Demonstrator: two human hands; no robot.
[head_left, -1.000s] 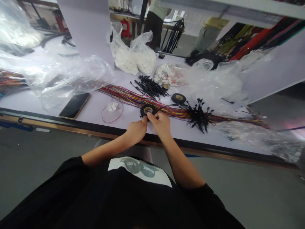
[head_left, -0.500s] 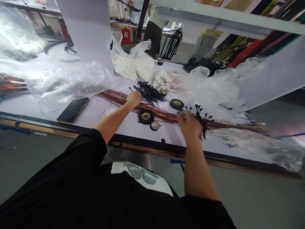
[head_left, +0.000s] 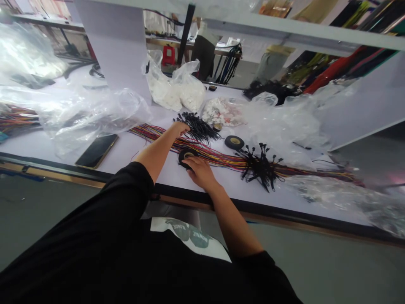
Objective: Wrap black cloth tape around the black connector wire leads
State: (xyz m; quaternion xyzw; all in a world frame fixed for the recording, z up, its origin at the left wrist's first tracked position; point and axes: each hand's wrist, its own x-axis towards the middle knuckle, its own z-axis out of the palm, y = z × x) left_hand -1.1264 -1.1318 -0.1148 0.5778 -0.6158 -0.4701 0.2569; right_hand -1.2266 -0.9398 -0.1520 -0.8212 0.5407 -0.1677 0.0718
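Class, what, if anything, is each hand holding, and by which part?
Right hand: on the near rim of the black tape roll, grip unclear. Left hand: at the left edge of the black cables; any hold is hidden.

The person (head_left: 240,230) wears a plain black top (head_left: 152,270) with wide, elbow-length sleeves (head_left: 129,190); the left hand (head_left: 182,128) and right hand (head_left: 202,173) are bare. A white chest panel (head_left: 218,253) carries two rounded grey-green shapes (head_left: 200,241) marked with pale, partly legible capital lettering (head_left: 197,234).

A wiring workshop (cluttered bench (head_left: 229,180)): colored wire bundle (head_left: 218,156), tape rolls (head_left: 234,142), bagged parts (head_left: 192,97).
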